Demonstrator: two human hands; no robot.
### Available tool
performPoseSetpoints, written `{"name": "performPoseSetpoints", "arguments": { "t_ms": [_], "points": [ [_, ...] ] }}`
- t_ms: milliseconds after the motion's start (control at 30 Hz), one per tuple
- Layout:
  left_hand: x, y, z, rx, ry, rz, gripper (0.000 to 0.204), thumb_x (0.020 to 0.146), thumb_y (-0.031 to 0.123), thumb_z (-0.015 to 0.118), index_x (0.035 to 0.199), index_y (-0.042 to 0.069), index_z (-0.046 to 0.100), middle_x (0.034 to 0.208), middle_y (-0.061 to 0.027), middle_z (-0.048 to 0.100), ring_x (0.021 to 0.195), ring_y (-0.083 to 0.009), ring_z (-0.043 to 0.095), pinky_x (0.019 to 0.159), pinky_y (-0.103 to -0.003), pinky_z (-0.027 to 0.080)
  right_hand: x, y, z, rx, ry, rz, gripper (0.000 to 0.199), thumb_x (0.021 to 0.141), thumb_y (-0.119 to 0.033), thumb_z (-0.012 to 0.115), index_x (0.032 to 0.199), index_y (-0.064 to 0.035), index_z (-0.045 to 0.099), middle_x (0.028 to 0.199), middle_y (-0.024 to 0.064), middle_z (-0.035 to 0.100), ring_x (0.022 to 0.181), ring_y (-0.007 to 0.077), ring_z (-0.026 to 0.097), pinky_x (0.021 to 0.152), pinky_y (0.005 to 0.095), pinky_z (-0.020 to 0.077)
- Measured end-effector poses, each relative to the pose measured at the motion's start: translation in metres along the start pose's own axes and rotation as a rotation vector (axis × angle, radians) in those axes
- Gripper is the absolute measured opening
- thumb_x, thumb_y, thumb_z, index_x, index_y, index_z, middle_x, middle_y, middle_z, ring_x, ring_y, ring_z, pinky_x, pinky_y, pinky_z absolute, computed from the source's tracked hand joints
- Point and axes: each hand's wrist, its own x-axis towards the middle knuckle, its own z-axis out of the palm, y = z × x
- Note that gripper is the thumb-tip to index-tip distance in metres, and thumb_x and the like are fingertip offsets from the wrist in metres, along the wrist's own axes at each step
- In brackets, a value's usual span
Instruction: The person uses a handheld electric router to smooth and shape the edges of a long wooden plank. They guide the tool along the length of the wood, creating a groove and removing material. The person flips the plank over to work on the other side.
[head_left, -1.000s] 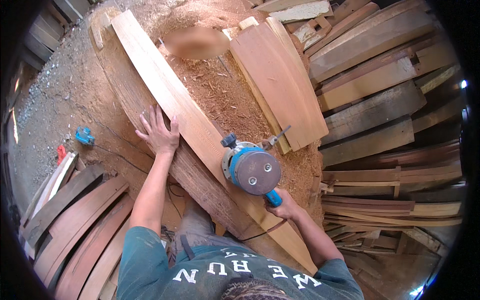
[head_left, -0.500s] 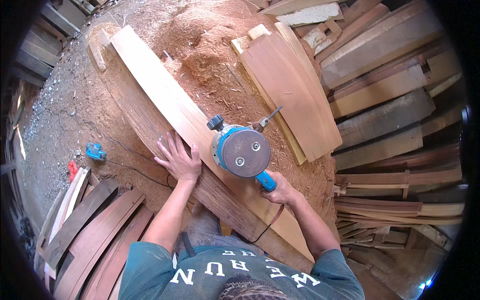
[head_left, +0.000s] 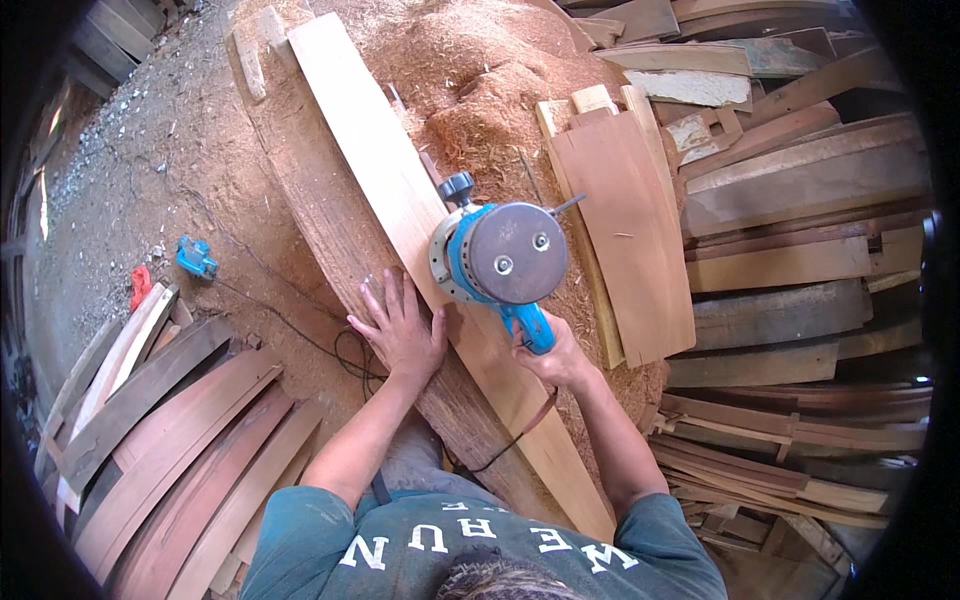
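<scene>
My right hand (head_left: 558,352) grips the blue handle of a corded power tool (head_left: 517,253). The tool has a round brown top with two screws and a black knob; its exact kind is unclear. It rests on a long pale board (head_left: 365,130), its underside hidden. Fingers apart, my left hand (head_left: 403,328) lies palm down beside the tool. It presses on the dark, worn plank (head_left: 330,225) that runs beneath the pale board, with the thumb close to that board's edge.
Sawdust and shavings (head_left: 490,110) heap beyond the boards. Several reddish boards (head_left: 630,240) lie right of the tool, with stacked lumber (head_left: 790,260) farther right. Curved planks (head_left: 180,430) lie at lower left. A small blue tool (head_left: 197,258) and a black cord (head_left: 270,315) lie on the ground.
My right hand has pushed the power tool along the pale board, toward its far end. My left hand stays spread on the dark plank. The whole view has shifted.
</scene>
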Motion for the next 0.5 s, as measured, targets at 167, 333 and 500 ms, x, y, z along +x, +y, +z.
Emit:
{"name": "performPoseSetpoints", "arguments": {
  "t_ms": [167,333,500],
  "points": [
    [0.003,-0.001,-0.006,0.014,-0.042,-0.004,0.082,0.101,0.054,0.050,0.165,0.008,0.029,0.177,-0.0120,0.010,0.159,-0.0509,-0.004,0.114,-0.083,-0.003,0.023,0.001,0.005,0.034,0.006,-0.028,0.025,0.078,0.001,0.073,0.099,-0.0082,0.062,0.086,-0.0048,0.059,0.081,0.0067,0.055,0.074,0.0281,0.0482],
    [0.001,0.000,-0.003,0.025,0.013,0.027,0.079,0.103,0.055,0.043,0.164,0.006,0.031,0.176,-0.0147,0.015,0.159,-0.0513,-0.001,0.114,-0.081,-0.005,0.037,-0.006,0.007,0.042,0.014,-0.069,0.026,0.079,0.001,0.072,0.101,-0.0085,0.062,0.087,-0.0056,0.057,0.080,0.0061,0.054,0.073,0.0271,0.0471],
    [-0.001,-0.003,0.002,-0.002,0.038,0.044,0.080,0.102,0.055,0.043,0.164,0.006,0.031,0.175,-0.0150,0.016,0.160,-0.0501,-0.002,0.114,-0.081,-0.007,0.054,-0.021,0.008,0.038,-0.015,-0.046,0.026,0.081,-0.004,0.070,0.104,-0.0079,0.060,0.087,-0.0051,0.056,0.082,0.0070,0.054,0.076,0.0283,0.0486]
  ]
}}
